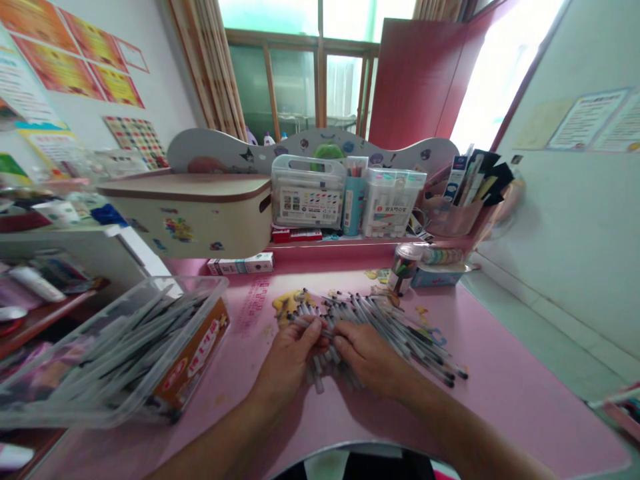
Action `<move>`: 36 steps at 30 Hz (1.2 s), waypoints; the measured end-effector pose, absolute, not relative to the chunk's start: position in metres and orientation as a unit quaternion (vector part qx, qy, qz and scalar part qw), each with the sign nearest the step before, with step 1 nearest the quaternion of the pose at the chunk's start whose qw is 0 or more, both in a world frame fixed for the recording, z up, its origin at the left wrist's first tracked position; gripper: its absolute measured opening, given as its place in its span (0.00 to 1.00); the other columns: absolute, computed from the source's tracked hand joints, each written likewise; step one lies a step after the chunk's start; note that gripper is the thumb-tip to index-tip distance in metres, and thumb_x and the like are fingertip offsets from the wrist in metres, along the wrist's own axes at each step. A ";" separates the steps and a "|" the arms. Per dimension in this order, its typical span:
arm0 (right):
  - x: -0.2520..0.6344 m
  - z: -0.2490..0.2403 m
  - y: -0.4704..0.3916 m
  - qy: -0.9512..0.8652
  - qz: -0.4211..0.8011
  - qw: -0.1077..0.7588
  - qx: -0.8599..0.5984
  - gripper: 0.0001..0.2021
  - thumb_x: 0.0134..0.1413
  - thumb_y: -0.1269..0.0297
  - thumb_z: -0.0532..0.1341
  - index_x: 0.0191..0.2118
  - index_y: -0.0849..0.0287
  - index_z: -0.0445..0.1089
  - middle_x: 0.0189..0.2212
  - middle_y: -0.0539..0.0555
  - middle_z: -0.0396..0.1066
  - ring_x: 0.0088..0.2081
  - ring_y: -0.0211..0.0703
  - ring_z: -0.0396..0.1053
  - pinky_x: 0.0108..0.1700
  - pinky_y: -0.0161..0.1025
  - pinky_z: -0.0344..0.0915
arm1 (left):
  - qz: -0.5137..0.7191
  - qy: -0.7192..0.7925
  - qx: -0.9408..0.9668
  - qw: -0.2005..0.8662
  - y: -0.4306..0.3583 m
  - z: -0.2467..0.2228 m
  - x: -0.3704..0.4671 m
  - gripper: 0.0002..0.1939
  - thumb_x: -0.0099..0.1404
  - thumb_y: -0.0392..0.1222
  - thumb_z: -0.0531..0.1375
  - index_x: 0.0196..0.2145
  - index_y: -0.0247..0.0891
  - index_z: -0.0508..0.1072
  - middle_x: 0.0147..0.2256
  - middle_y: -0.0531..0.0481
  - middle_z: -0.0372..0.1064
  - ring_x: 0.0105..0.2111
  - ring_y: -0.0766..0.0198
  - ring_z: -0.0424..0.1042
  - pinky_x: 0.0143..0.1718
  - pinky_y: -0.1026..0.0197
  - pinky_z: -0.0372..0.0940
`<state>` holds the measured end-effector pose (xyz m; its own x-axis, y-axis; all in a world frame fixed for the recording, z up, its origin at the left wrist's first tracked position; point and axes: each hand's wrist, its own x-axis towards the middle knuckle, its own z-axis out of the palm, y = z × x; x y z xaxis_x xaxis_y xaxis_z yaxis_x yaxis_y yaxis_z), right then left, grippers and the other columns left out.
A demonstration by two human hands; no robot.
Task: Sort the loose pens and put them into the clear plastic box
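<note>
Both of my hands meet over a loose heap of pens (395, 327) on the pink desk. A pale pen with a dark tip (299, 321) runs across between them. My left hand (294, 350) is closed, thumb and fingers pinching that pen. My right hand (364, 347) is closed on the pen's other end, its fingers curled and partly hidden. Several more pens lie beneath my hands, some poking out toward me. To the left, a clear plastic bin (213, 285) is filled with similar pens.
A cream storage box (200, 227), marker cases (307, 197) (393, 203) and a blue pencil tube (354, 207) line the back shelf. A clear jar (404, 267) and a blue box (436, 276) stand on the desk at back right. A pink holder (453, 217) carries stationery.
</note>
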<state>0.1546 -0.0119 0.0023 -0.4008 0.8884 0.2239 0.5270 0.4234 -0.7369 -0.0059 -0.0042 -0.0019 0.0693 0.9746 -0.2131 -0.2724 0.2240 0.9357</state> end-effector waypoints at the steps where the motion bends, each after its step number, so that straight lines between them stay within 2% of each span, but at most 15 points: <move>1: 0.154 0.002 -0.012 -0.796 0.266 0.296 -0.457 0.10 0.65 0.71 0.53 0.32 0.57 0.67 0.28 0.51 0.72 0.30 0.41 0.67 0.33 0.37 0.57 | 0.498 0.472 0.372 0.625 -0.005 -0.004 -0.007 0.20 0.49 0.54 0.72 0.31 0.34 0.78 0.24 0.49 0.73 0.26 0.65 0.71 0.31 0.64 0.68; 5: 0.154 0.002 -0.015 -0.816 0.188 0.281 -0.469 0.12 0.66 0.70 0.53 0.32 0.57 0.69 0.25 0.52 0.72 0.27 0.41 0.66 0.30 0.37 0.53 | 0.519 0.471 0.351 0.621 -0.008 -0.007 -0.006 0.22 0.48 0.57 0.72 0.30 0.34 0.76 0.23 0.49 0.73 0.25 0.64 0.72 0.27 0.63 0.69; 8: 0.154 0.004 -0.016 -0.816 0.189 0.273 -0.474 0.12 0.68 0.68 0.52 0.32 0.57 0.68 0.25 0.51 0.71 0.26 0.41 0.66 0.30 0.37 0.53 | 0.517 0.468 0.350 0.626 -0.009 -0.004 -0.002 0.23 0.47 0.57 0.72 0.32 0.35 0.75 0.22 0.51 0.72 0.23 0.63 0.71 0.24 0.62 0.69; 14: 0.154 0.009 -0.016 -0.803 0.262 0.266 -0.465 0.12 0.67 0.69 0.52 0.32 0.58 0.68 0.27 0.50 0.70 0.29 0.40 0.68 0.32 0.36 0.56 | 0.520 0.447 0.343 0.642 -0.010 -0.005 -0.002 0.23 0.48 0.56 0.72 0.32 0.35 0.74 0.21 0.51 0.71 0.22 0.64 0.70 0.22 0.63 0.68; 23: 0.153 0.013 -0.015 -0.763 0.357 0.319 -0.435 0.13 0.66 0.67 0.52 0.30 0.58 0.68 0.27 0.48 0.68 0.30 0.39 0.66 0.34 0.34 0.58 | 0.524 0.447 0.368 0.624 -0.010 0.004 -0.007 0.22 0.46 0.55 0.73 0.30 0.34 0.75 0.22 0.52 0.72 0.24 0.67 0.70 0.25 0.66 0.67; 28: 0.155 0.011 -0.010 -0.741 0.424 0.318 -0.412 0.11 0.62 0.70 0.52 0.31 0.59 0.68 0.26 0.48 0.67 0.30 0.38 0.64 0.33 0.33 0.59 | 0.512 0.450 0.379 0.626 -0.012 0.014 -0.009 0.22 0.48 0.55 0.72 0.30 0.35 0.74 0.20 0.52 0.71 0.22 0.65 0.70 0.23 0.65 0.67; 32: 0.152 0.010 -0.012 -0.781 0.340 0.291 -0.437 0.12 0.65 0.69 0.51 0.31 0.59 0.66 0.25 0.49 0.66 0.28 0.38 0.62 0.32 0.35 0.55 | 0.517 0.475 0.387 0.597 -0.010 0.015 -0.009 0.21 0.50 0.56 0.71 0.30 0.34 0.75 0.20 0.52 0.71 0.22 0.66 0.70 0.25 0.66 0.67; 36: 0.149 0.006 -0.017 -0.809 0.226 0.271 -0.470 0.11 0.67 0.69 0.51 0.36 0.59 0.69 0.27 0.52 0.70 0.27 0.39 0.62 0.31 0.37 0.51 | 0.520 0.480 0.378 0.597 -0.007 0.005 -0.008 0.22 0.50 0.56 0.71 0.31 0.34 0.75 0.20 0.51 0.72 0.23 0.66 0.71 0.27 0.65 0.67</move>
<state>0.1488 -0.0172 0.0062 -0.4120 0.8827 0.2261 0.6380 0.4566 -0.6201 -0.0080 -0.0071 0.0047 -0.0024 0.9838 -0.1795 -0.2577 0.1728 0.9506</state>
